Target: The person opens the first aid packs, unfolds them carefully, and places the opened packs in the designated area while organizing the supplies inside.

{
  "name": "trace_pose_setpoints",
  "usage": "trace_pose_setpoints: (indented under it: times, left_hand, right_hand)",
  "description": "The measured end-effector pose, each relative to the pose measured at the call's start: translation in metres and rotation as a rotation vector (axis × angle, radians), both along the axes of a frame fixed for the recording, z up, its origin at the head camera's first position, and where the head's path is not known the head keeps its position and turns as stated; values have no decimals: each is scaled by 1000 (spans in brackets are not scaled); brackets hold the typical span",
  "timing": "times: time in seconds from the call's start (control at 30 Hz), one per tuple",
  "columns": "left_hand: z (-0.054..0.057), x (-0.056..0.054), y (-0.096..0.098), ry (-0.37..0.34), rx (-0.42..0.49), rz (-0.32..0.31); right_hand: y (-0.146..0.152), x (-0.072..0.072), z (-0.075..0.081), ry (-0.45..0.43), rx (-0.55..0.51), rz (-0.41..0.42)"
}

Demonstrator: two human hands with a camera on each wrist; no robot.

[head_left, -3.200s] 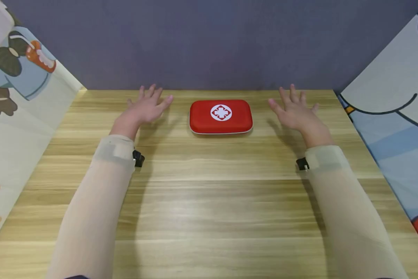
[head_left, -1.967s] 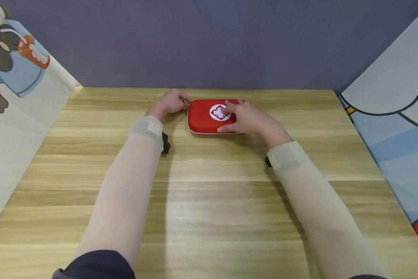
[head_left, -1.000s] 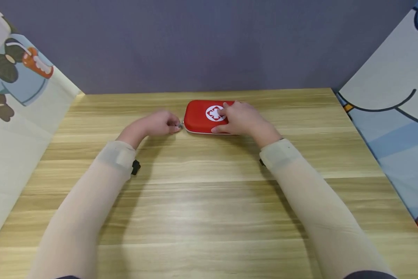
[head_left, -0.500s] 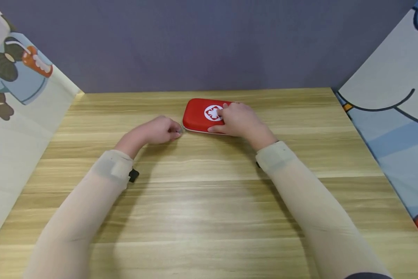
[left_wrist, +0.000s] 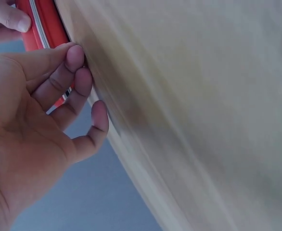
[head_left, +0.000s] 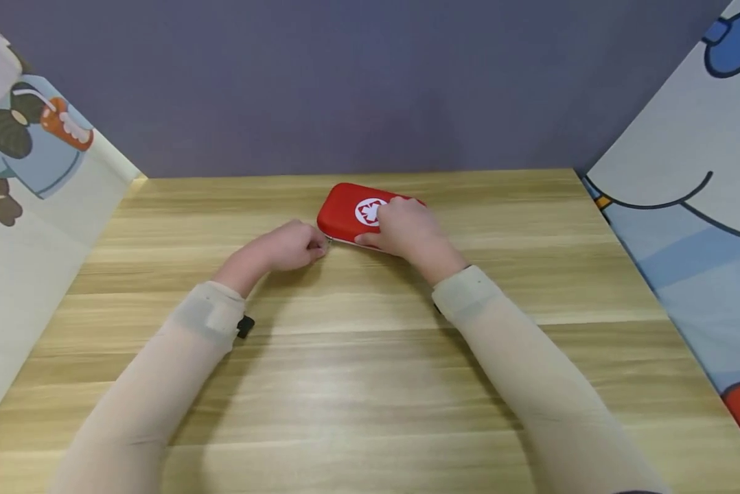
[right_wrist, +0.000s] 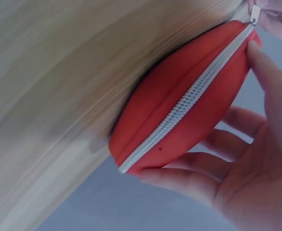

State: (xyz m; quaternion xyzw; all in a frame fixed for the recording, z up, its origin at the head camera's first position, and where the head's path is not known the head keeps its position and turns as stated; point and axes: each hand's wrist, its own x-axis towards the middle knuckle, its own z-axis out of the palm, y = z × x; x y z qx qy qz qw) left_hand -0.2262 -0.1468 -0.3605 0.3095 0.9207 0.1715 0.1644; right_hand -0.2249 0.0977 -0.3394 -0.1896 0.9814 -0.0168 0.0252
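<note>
A red zippered first-aid case (head_left: 342,214) with a white cross emblem lies at an angle near the table's far edge. My right hand (head_left: 413,233) grips it from above, covering its right part and some of the emblem; the thumb is on the near side. At the case's near left corner, my left hand (head_left: 292,247) pinches the metal zipper pull (right_wrist: 255,15) between thumb and fingertips. The right wrist view shows the light grey zip (right_wrist: 184,107) along the near side with its teeth meshed. In the left wrist view the left fingers hide the pull.
The wood-grain table (head_left: 345,384) runs up to a dark blue-grey wall (head_left: 357,82) just behind the case. Cartoon-printed panels flank it, one on the left (head_left: 30,261) and one on the right (head_left: 691,274).
Both hands have come in from the sides to the case. The left has drawn the zipper pull from the far left corner round to the near left corner. The case has turned clockwise.
</note>
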Motion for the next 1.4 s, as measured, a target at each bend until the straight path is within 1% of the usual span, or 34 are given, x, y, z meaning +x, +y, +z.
trace_pose_setpoints:
  times: [0.1, 0.17, 0.2, 0.27, 0.33, 0.43, 0.53, 0.6, 0.67, 0.73, 0.77, 0.83, 0.93, 1.0, 1.1, 1.23, 1.33, 1.4]
  left_hand:
    - [-4, 3, 4, 14, 9, -6]
    - [-8, 2, 8, 15, 9, -11]
    - [-9, 2, 10, 10, 5, -3]
    - [-11, 2, 15, 22, -24, 30]
    - [-12, 1, 18, 40, -70, 84]
    - [-12, 1, 21, 70, -155, 179]
    - [-12, -1, 20, 79, -209, 243]
    - [-13, -3, 19, 90, -222, 270]
    - [-13, -4, 18, 106, -224, 292]
    - [-13, -6, 17, 124, -223, 303]
    - [-13, -7, 16, 130, -218, 303]
    - [-13, -7, 16, 140, -204, 291]
    - [-15, -6, 17, 131, -160, 248]
    - [-15, -3, 18, 115, -131, 214]
    - [-12, 4, 18, 88, -114, 174]
    - [-4, 14, 18, 66, -110, 118]
    - [3, 23, 18, 59, -83, 67]
    - [7, 29, 17, 57, -64, 50]
  right_hand:
    - [-7, 3, -4, 7, -2, -47]
    - [-10, 5, -7, 12, 5, -63]
    - [-12, 6, -9, 14, 7, -67]
    - [-13, 6, -12, 19, 19, -60]
    - [-10, 7, -12, 12, 46, -45]
    - [1, 7, -7, -40, 104, -5]
    - [15, 7, 2, -143, 140, 45]
    - [23, 8, 7, -204, 124, 102]
    - [27, 8, 8, -250, 75, 172]
    - [29, 8, 6, -248, 23, 240]
    - [29, 9, 4, -232, -2, 265]
    - [28, 10, -2, -161, -32, 294]
    - [25, 15, -9, -25, -43, 283]
    - [21, 17, -11, 30, -40, 272]
    - [12, 19, -8, 59, -11, 265]
    - [0, 19, 1, 62, 45, 260]
    - [-5, 19, 5, 68, 64, 235]
    - [-8, 21, 7, 78, 64, 216]
